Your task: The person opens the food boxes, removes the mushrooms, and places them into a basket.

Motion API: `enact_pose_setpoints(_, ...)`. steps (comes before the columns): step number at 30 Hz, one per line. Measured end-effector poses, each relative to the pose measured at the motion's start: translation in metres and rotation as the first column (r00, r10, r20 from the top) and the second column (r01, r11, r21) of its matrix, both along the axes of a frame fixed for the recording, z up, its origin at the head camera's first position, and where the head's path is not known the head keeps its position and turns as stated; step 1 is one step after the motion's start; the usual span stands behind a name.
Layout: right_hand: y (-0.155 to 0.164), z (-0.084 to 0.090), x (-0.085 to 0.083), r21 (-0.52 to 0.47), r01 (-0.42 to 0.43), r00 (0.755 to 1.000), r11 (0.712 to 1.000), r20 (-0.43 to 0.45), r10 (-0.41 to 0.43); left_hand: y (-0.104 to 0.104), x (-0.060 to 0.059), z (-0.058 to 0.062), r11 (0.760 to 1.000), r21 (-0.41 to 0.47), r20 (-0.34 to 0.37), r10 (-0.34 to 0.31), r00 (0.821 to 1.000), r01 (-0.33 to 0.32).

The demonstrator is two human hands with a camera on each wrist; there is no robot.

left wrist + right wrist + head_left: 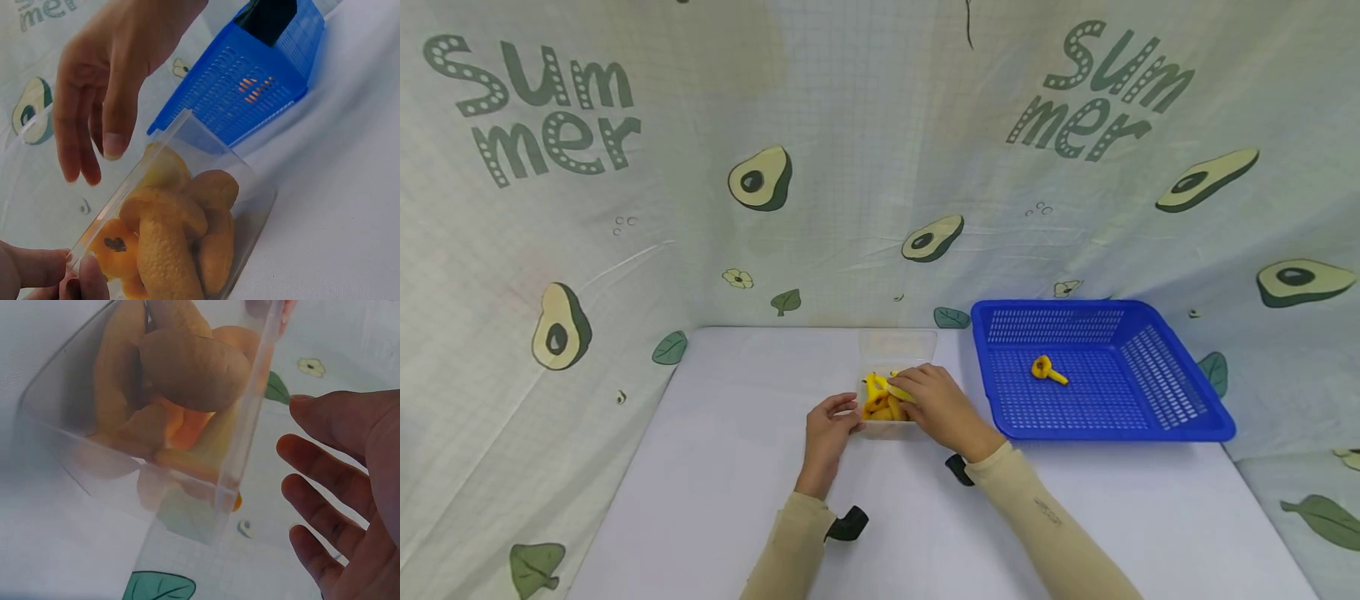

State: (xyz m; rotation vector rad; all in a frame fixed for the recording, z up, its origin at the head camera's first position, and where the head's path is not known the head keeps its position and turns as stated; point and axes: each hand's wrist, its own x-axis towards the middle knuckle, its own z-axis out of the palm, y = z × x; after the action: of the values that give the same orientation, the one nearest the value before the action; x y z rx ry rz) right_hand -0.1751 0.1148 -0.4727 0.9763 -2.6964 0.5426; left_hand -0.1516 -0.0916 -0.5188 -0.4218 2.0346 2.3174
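Observation:
A clear plastic box stands on the table, its lid folded back behind it. Several yellow-orange mushroom-shaped pieces fill it, one with a thick bumpy stem. My left hand is at the box's left side, and its thumb and fingertips pinch the rim in the left wrist view. Over the right part of the box hangs my right hand, with a yellow piece by its fingertips in the head view. Both wrist views show that hand's fingers loosely spread beside the rim, holding nothing.
A blue mesh basket stands to the right of the box, with one yellow trumpet-shaped piece lying in it. Behind the white table hangs a sheet printed with avocados. Black straps show at both wrists.

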Motion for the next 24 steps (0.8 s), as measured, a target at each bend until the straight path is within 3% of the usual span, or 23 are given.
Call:
enact_pose_setpoints(11,-0.011,-0.009,-0.009,0.113,0.002,1.000,0.994,0.016,-0.004,0.000,0.001,0.002,1.000,0.003,0.000,-0.002,1.000,0.002)
enact_pose_setpoints(24,-0.014,-0.012,-0.011,0.158,0.034,0.999,0.987,0.017,-0.037,-0.001,-0.001,-0.002,1.000,0.011,-0.001,0.004,1.000,-0.004)
